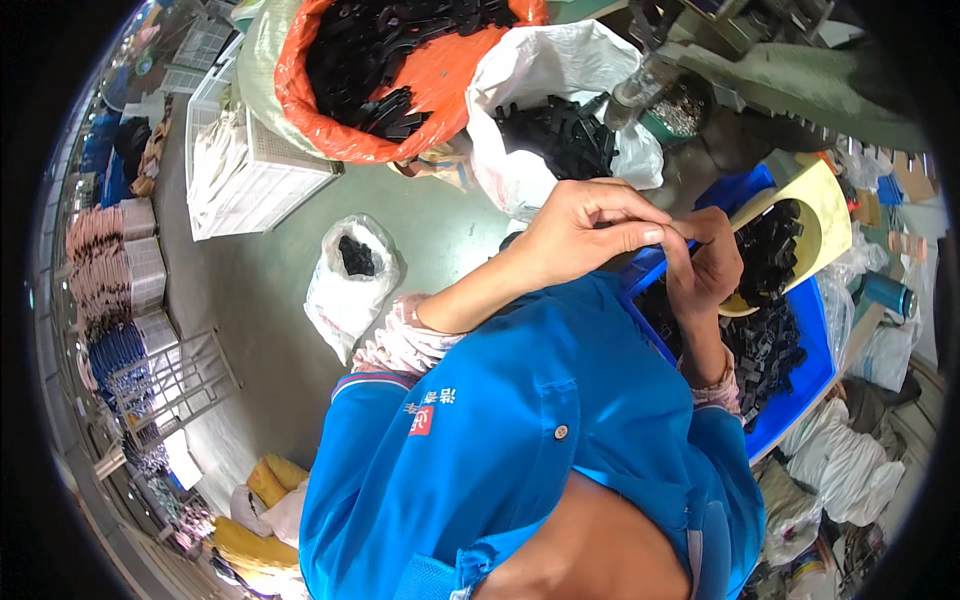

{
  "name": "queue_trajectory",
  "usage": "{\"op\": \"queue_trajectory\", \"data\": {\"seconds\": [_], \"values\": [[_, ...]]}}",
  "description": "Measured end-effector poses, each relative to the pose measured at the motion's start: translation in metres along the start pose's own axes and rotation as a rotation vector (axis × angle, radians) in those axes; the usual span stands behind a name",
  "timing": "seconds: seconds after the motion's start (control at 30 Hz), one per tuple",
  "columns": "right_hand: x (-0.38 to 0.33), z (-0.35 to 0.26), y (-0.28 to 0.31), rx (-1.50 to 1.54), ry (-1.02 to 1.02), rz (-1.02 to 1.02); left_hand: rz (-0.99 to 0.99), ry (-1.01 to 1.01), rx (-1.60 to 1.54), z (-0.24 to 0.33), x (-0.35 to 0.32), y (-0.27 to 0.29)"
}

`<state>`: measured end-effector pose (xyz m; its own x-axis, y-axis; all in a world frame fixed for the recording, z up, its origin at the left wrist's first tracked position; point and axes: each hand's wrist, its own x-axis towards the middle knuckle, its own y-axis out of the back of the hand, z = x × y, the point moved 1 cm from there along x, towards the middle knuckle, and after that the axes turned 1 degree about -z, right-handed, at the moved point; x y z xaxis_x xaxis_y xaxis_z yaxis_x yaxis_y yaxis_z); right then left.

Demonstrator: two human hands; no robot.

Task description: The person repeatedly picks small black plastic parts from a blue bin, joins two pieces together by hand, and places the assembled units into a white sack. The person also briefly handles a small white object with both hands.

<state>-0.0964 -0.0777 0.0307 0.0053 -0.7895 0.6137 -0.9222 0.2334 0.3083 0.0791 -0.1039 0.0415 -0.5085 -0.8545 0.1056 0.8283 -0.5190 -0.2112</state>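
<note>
My left hand (585,232) and my right hand (707,268) meet fingertip to fingertip in front of my chest. Thumb and fingers of each are pinched together; whatever lies between them is too small or hidden to make out. Under and beside my right hand stands a blue bin (822,335) holding many small black plastic parts (770,350). A pale yellow scoop-like container (828,215), with more black parts inside, rests on the bin. Beyond my left hand is an open white sack (500,165) with black parts (560,135) in it.
An orange-lined sack (290,85) of black pieces stands at the far side. A small white bag (345,290) and a white crate (265,190) are on the floor at left. Part of a machine (800,90) juts in at far right. A metal rack (185,375) stands far left.
</note>
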Motion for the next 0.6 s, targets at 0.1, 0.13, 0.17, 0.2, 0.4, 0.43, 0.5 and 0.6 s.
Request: {"op": "queue_trajectory", "data": {"seconds": [0.1,0.13,0.17,0.2,0.4,0.43,0.5,0.6], "values": [[-0.001,0.002,-0.003,0.014,-0.010,-0.004,0.026,0.055,-0.146,-0.005,-0.004,0.002],[-0.002,0.002,-0.004,0.021,-0.023,-0.010,0.035,0.085,-0.164,-0.006,-0.005,0.003],[-0.001,0.001,-0.006,0.024,-0.026,-0.015,0.042,0.083,-0.166,-0.007,-0.006,0.004],[-0.001,0.000,-0.006,0.026,-0.032,-0.018,0.046,0.082,-0.168,-0.008,-0.007,0.005],[-0.002,0.000,-0.009,0.060,-0.119,-0.060,0.053,0.122,-0.135,-0.006,-0.007,0.012],[-0.003,0.002,-0.008,0.077,-0.141,-0.065,0.050,0.131,-0.136,-0.006,-0.007,0.013],[-0.001,0.002,-0.010,0.062,-0.084,-0.057,0.061,0.104,-0.135,-0.009,-0.006,0.013],[0.005,-0.002,-0.009,-0.091,0.090,-0.053,0.066,0.085,-0.146,-0.005,-0.009,0.013]]}}
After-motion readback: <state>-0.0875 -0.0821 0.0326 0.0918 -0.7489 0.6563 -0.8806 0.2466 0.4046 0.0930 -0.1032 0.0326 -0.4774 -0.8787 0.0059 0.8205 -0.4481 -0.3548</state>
